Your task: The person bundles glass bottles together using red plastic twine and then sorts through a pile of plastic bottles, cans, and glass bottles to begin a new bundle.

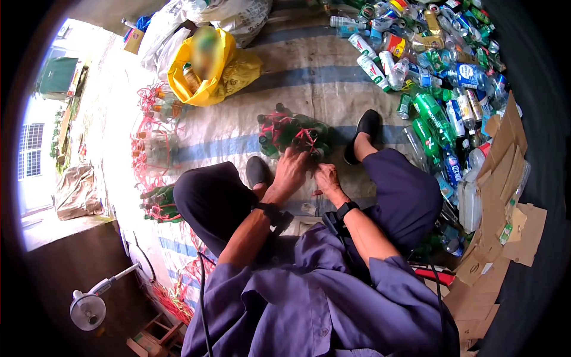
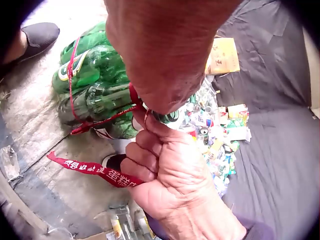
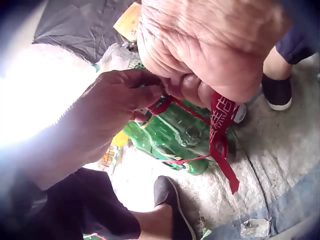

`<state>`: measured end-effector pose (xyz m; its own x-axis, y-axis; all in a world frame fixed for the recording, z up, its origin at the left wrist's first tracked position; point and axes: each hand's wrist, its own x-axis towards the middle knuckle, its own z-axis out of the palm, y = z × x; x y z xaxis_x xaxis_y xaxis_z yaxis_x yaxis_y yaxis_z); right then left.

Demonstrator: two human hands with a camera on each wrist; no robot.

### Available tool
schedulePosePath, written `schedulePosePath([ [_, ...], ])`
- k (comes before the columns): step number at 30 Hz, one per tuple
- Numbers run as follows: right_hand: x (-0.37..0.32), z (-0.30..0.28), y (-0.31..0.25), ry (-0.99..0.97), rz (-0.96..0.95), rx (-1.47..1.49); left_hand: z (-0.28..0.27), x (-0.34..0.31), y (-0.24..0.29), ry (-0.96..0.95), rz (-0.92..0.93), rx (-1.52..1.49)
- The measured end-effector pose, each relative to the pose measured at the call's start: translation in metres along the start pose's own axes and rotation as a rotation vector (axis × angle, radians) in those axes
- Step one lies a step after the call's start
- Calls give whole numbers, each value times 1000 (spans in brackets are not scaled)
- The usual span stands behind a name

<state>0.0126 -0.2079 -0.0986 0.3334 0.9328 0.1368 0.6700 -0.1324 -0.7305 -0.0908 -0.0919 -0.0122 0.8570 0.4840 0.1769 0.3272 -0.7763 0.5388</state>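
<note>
Green glass bottles (image 1: 285, 134) stand bundled between the feet, bound with red ribbon (image 3: 181, 161). At the near side of this bundle (image 2: 95, 75), my left hand (image 1: 288, 172) pinches the ribbon by a bottle neck between thumb and finger, as the right wrist view shows (image 3: 110, 110). Close beside it, my right hand (image 1: 329, 181) has curled fingers round the printed red ribbon (image 2: 95, 167), whose loose end hangs out of the fist (image 2: 175, 180). The two hands meet at the bottle necks; their fingertips are partly hidden.
A heap of bottles and cans (image 1: 440, 77) covers the right side, with cardboard (image 1: 505, 160) beside it. Tied bottle bundles (image 1: 157, 149) line the left. A yellow bag (image 1: 223, 59) lies ahead near white sacks (image 1: 250, 21). A fan (image 1: 89, 309) stands at lower left.
</note>
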Motion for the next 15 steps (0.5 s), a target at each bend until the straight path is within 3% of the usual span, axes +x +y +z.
schedulePosePath([
  [4, 7, 2, 9, -5, 67, 9, 5, 14, 4, 59, 19, -23],
  [6, 8, 34, 35, 57, 326, 358, 8, 25, 0, -48, -21, -61],
  [9, 7, 24, 41, 103, 150, 278, 15, 26, 6, 153, 12, -40],
  [12, 6, 12, 28, 177, 57, 104, 20, 16, 3, 113, -12, -24],
  [15, 11, 6, 16, 260, 146, 56, 16, 19, 9, 63, -24, 4],
])
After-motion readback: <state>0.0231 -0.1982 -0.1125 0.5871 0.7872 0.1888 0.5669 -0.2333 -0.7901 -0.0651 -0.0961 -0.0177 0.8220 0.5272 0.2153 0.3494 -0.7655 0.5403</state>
